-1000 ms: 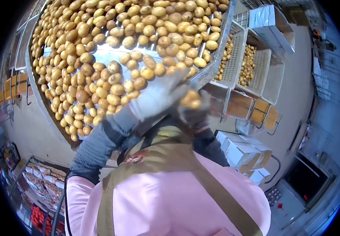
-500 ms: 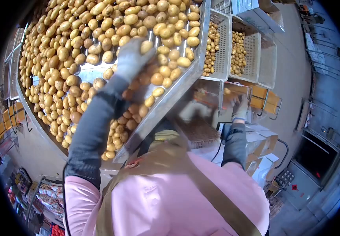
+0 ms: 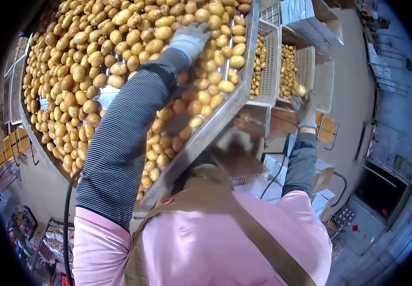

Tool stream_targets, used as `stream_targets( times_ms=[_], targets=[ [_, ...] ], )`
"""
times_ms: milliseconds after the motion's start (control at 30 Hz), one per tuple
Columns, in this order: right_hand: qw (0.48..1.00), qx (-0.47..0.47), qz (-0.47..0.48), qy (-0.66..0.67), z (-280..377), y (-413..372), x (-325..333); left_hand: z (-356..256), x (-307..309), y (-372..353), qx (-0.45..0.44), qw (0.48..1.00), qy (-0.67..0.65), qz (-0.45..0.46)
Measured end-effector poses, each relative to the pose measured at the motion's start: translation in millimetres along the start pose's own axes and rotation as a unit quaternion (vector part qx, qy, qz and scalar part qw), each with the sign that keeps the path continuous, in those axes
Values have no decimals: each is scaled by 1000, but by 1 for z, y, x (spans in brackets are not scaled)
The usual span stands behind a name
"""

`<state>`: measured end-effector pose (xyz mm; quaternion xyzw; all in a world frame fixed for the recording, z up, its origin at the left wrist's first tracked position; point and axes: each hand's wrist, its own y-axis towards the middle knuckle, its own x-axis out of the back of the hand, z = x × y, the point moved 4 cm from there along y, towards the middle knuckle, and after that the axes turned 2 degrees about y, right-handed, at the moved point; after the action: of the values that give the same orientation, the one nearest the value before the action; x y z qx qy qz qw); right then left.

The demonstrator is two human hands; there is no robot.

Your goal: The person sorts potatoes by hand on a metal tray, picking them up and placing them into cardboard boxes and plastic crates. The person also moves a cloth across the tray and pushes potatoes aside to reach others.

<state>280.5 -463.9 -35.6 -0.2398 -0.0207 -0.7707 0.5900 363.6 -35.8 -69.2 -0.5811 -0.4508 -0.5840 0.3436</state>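
My left hand (image 3: 190, 40), in a pale glove with a blue cuff, reaches across the heap of potatoes (image 3: 79, 71) on the metal sorting table. Its fingers stretch forward over the potatoes, apart from one another, with their tips partly hidden among them. Out to the right, my gloved right hand (image 3: 305, 110) is raised at the near end of a plastic crate (image 3: 306, 66) that has smaller potatoes in it. At its fingertips is one larger potato (image 3: 300, 90), which the fingers grip from below.
A metal rim (image 3: 206, 140) edges the sorting table. Beside it stands another crate (image 3: 269, 71) of small potatoes, with cardboard boxes (image 3: 306, 16) behind. Orange brackets (image 3: 328, 128) show below the crates. A black cable (image 3: 67, 214) hangs by my left arm.
My left hand has moved forward and right over the potatoes. My right hand has swung outward and forward, from below the crates to the near end of one, with a potato at its fingertips.
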Motion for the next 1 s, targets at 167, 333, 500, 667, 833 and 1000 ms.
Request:
stream_targets(
  times_ms=[167, 333, 500, 667, 833, 1000],
  targets=[
    [986, 158, 57, -6, 61, 21, -122, 10, -1, -2, 61, 983, -92, 149],
    [805, 368, 79, -458, 68, -29, -317, 42, 6, -97, 175, 943, -282, -21],
    [838, 397, 224, -300, 53, -157, -382, 58, 26, -246, 336, 877, -294, -176],
    [861, 330, 384, 53, 91, -232, -356, -8, 56, -306, 424, 772, -375, -287],
    [917, 4, 375, 140, 38, -241, -272, -80, 69, -284, 125, 915, -346, -163],
    [917, -148, 193, 317, -45, -96, -72, -29, 61, -277, 221, 900, -344, -153]
  ],
)
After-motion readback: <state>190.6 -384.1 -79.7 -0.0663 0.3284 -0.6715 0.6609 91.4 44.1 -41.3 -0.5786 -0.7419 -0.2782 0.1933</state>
